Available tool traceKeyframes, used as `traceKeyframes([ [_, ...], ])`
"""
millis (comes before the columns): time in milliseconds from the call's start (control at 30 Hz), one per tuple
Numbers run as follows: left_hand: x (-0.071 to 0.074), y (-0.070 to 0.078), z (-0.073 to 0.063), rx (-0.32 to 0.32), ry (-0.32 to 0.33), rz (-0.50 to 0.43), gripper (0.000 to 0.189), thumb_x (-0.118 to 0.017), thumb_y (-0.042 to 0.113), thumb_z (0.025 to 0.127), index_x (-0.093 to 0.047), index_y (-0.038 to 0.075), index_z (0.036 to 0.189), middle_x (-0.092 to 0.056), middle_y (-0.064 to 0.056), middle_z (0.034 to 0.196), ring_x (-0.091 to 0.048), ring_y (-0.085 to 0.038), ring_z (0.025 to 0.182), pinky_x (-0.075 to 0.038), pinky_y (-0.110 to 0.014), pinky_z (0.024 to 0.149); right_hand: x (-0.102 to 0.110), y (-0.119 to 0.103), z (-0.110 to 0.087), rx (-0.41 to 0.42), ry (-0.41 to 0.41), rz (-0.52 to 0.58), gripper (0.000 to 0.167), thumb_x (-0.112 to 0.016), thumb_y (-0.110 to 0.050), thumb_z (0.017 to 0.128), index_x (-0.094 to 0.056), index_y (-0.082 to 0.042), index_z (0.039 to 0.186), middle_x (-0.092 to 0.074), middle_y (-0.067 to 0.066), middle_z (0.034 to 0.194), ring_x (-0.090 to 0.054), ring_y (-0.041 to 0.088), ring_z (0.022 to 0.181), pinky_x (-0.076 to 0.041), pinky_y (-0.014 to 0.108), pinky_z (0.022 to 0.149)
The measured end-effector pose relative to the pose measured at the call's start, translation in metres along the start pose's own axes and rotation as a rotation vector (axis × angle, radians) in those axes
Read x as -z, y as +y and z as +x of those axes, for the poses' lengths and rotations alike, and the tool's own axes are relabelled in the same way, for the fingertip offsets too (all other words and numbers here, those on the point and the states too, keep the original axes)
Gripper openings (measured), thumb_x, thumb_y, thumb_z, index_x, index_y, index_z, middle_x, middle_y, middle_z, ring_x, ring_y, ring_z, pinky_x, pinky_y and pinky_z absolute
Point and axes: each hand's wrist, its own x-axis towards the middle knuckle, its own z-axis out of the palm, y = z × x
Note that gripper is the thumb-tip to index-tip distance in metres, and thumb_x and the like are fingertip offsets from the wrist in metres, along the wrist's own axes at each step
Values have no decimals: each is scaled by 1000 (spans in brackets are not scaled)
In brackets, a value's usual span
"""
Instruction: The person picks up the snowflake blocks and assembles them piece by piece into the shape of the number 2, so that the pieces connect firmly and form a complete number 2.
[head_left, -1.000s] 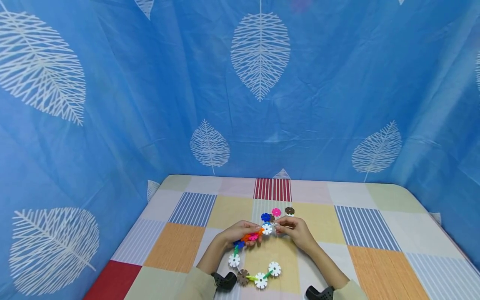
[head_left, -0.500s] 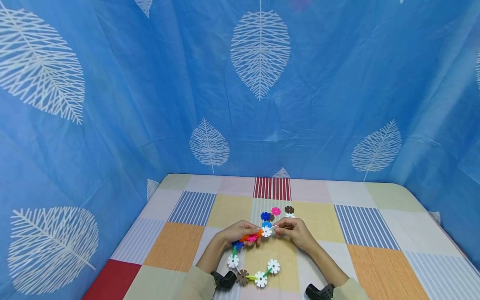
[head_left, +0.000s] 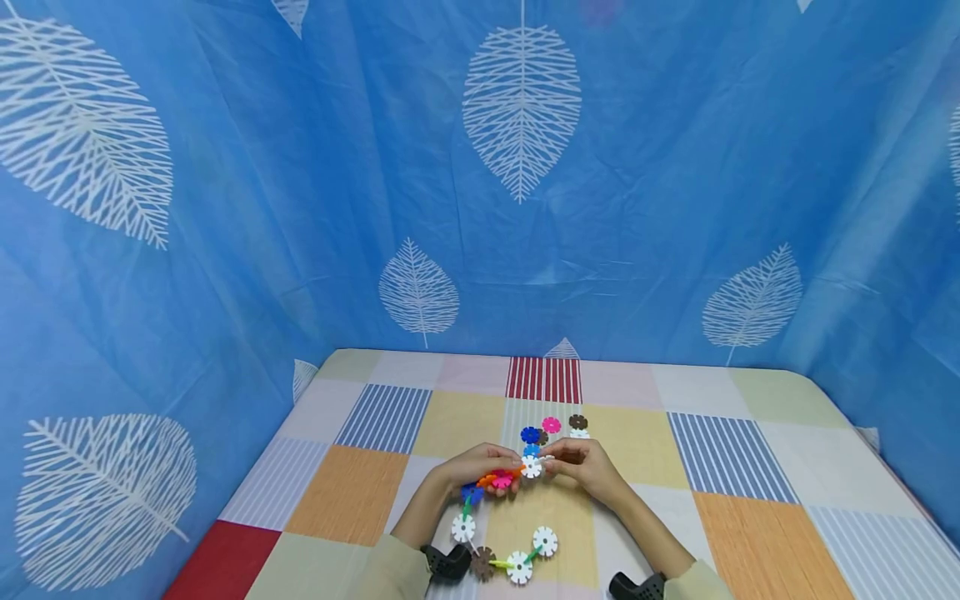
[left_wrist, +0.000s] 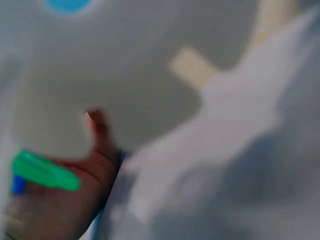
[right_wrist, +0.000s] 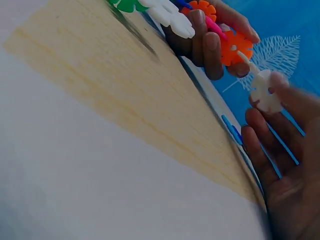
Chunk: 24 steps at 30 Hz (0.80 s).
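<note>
Notched plastic snowflake discs are linked edge to edge in a curved chain. My left hand (head_left: 480,463) pinches an orange disc (right_wrist: 236,48) near the chain's upper end, beside a pink disc (head_left: 502,479). Beyond the orange one, a white disc (head_left: 532,467) faces up between both hands. My right hand (head_left: 587,472) pinches another white disc (right_wrist: 266,91) between thumb and fingers, right at that end. From the left hand the chain runs down through a blue disc (head_left: 472,494) and a brown disc (head_left: 483,564) to a white disc (head_left: 545,542).
Loose discs lie beyond the hands: dark blue (head_left: 530,435), pink (head_left: 551,425), brown (head_left: 578,422) and light blue (head_left: 532,451). A patchwork cloth (head_left: 637,383) covers the table. Blue leaf-print curtains (head_left: 637,167) enclose the back and sides.
Both hands stay together at the chain's upper end. The right hand has edged left, and the white disc between the hands has dropped slightly toward me.
</note>
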Motion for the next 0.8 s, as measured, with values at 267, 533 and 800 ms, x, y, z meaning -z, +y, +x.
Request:
traceKeyframes([
  [267,-1,1,-3,11,5,-120,18,-50,24,93,-56,7,90,-63,0,72,-50,-5,52,-41,-15,47,-6,16,9,-38,146,-365,18,-57,-4,90,-68,0,104,-66,9,87,-55,17,64,-50,26,58],
  [533,-1,0,0,10,71,-73,22,-51,25,92,-59,5,93,-64,-1,73,-53,-7,58,-45,-18,57,-9,33,11,29,159,-709,24,-75,-13,76,-71,-7,99,-52,-7,80,-44,2,63,-43,20,54],
  [800,-4,3,0,31,133,-60,24,-52,25,92,-61,3,95,-64,-1,74,-56,-9,65,-49,-22,67,-8,35,9,54,136,-732,21,-75,-13,75,-71,-12,95,-50,-3,88,-42,4,68,-40,20,55],
])
